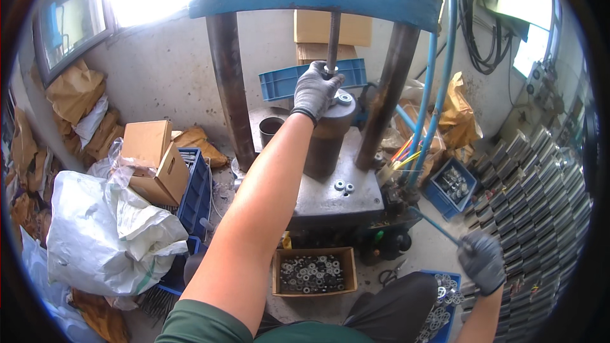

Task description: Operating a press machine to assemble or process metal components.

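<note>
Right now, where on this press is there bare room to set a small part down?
The grey steel press base plate is bare left of the two loose metal rings, below the dark cylindrical die. The die top is crowded by the gloved left hand.

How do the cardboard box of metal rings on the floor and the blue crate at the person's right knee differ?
The cardboard box is brown, lies in full view below the press and shows its rings as a flat layer. The blue crate is plastic, sits beside the right hand and is partly cut off, its rings heaped. Both hold small metal rings.
</note>
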A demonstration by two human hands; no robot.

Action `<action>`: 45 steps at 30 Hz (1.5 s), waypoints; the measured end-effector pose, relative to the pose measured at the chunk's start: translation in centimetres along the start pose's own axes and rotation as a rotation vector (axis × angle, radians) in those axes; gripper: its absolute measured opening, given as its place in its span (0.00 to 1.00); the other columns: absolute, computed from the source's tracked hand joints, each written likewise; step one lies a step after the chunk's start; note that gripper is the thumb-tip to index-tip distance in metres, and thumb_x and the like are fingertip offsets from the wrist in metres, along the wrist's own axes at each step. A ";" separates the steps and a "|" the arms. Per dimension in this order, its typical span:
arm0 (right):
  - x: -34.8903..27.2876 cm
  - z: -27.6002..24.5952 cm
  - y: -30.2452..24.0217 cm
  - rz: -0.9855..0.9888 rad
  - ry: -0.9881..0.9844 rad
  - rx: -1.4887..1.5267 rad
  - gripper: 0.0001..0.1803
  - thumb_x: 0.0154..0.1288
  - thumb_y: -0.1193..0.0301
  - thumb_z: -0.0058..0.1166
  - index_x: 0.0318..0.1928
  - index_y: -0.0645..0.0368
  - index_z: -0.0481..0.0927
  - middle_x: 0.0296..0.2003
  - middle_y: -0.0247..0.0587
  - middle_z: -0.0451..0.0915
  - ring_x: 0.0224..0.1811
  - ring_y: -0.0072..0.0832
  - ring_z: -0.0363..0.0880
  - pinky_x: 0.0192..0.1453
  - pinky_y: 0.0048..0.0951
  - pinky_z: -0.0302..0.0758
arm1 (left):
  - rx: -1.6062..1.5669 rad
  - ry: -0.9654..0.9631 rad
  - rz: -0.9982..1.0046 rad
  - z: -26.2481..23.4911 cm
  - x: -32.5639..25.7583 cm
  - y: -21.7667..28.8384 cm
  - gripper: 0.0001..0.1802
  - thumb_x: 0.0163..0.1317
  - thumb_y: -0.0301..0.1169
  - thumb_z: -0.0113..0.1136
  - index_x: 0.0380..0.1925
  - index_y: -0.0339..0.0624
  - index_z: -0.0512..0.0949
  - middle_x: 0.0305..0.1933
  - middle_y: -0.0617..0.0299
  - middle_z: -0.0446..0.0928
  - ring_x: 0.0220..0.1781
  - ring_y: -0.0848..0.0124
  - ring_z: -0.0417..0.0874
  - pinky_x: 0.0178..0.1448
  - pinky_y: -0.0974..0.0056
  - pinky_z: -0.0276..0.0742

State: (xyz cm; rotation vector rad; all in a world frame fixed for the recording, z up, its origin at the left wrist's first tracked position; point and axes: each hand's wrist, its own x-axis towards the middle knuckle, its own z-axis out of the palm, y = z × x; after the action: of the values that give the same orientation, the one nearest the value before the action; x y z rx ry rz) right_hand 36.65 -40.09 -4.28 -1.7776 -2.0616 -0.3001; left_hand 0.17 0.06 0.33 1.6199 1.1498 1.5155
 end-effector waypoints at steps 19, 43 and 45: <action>-1.3 -1.0 0.4 0.146 -0.325 0.135 0.17 0.57 0.71 0.67 0.49 0.57 0.88 0.41 0.50 0.88 0.42 0.48 0.89 0.51 0.42 0.85 | -0.157 0.003 0.042 0.3 0.5 -1.3 0.13 0.80 0.37 0.55 0.52 0.40 0.80 0.37 0.54 0.84 0.38 0.63 0.83 0.47 0.58 0.80; -3.5 -0.1 -0.2 0.132 -0.769 0.061 0.17 0.65 0.57 0.61 0.50 0.48 0.92 0.38 0.49 0.90 0.42 0.46 0.90 0.48 0.43 0.86 | -0.308 -0.120 -0.112 0.0 0.0 -0.2 0.14 0.78 0.38 0.60 0.55 0.41 0.78 0.35 0.65 0.75 0.34 0.75 0.76 0.35 0.63 0.82; -3.4 0.1 -0.1 0.168 -0.684 0.092 0.17 0.65 0.57 0.61 0.50 0.49 0.92 0.39 0.49 0.90 0.42 0.46 0.90 0.48 0.44 0.86 | -0.316 -0.102 -0.117 0.0 -0.1 0.0 0.12 0.77 0.38 0.61 0.50 0.41 0.80 0.34 0.65 0.78 0.35 0.76 0.79 0.39 0.66 0.81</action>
State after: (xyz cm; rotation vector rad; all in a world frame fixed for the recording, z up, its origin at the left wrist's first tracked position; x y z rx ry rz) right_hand 36.95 -43.10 -5.79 -2.1788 -2.2664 0.5160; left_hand 0.20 -0.02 0.31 1.3754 0.8827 1.4399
